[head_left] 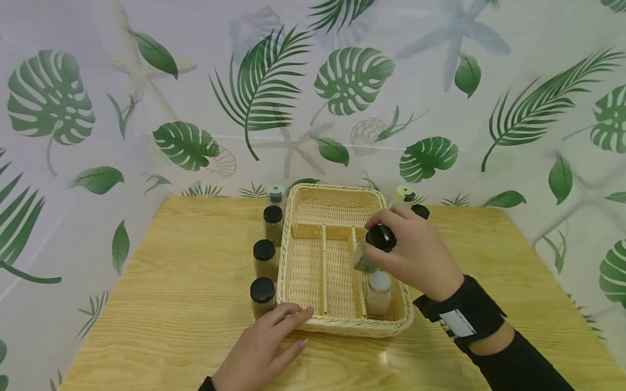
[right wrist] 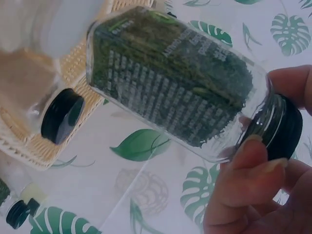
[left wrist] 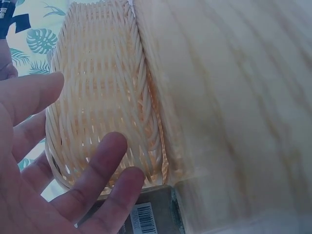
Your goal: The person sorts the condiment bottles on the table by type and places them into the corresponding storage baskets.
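Observation:
My right hand [head_left: 415, 250] pinches the black lid of a glass spice jar [right wrist: 175, 83] filled with dried green herbs. The jar hangs tilted over the right-hand compartment of a wicker basket [head_left: 344, 326]. A white-capped jar [head_left: 379, 296] with pale contents stands at the front of that same compartment. Down at the basket's front left corner is my left hand [head_left: 264, 342], its fingers loosely extended and the fingertips at the rim. In the left wrist view those fingers [left wrist: 109, 156] spread beside the woven wall and hold nothing.
Three black-lidded jars [head_left: 264, 259] line the basket's left side, with a grey-capped jar [head_left: 275, 194] behind them. Past its right side stand a yellow-green-capped jar [head_left: 405, 193] and a black-lidded one [head_left: 420, 211]. A leaf-patterned backdrop [head_left: 313, 98] rises behind the wooden table [head_left: 186, 304].

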Motion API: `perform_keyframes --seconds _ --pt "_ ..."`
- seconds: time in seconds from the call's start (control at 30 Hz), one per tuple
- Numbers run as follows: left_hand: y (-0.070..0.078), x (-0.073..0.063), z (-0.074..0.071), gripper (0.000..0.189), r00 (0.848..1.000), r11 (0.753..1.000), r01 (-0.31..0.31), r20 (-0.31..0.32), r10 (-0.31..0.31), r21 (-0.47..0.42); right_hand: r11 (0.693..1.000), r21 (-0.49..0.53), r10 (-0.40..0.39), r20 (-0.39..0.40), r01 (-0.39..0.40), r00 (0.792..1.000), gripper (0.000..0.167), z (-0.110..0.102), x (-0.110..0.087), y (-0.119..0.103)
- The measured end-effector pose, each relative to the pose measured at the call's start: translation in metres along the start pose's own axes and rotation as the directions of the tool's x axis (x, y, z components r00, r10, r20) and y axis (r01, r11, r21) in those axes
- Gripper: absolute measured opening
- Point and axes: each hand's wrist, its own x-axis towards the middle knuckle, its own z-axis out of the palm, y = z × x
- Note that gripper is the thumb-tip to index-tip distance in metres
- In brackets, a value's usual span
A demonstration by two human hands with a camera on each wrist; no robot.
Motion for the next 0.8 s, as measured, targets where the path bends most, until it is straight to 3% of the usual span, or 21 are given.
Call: perform_keyframes --seconds 0.43,0.8 --pt "-0.001 0.001 0.0 0.053 1.0 1.0 -0.006 0.011 0.006 -0.006 0.999 0.043 -0.033 0.069 0.03 0.997 0.022 0.025 -0.003 -0.022" --pt "0.0 0.002 0.0 0.052 1.0 1.0 0.008 0.017 -0.008 -0.011 0.999 -0.017 -0.047 0.138 0.05 0.989 0.025 0.047 -0.013 -0.024"
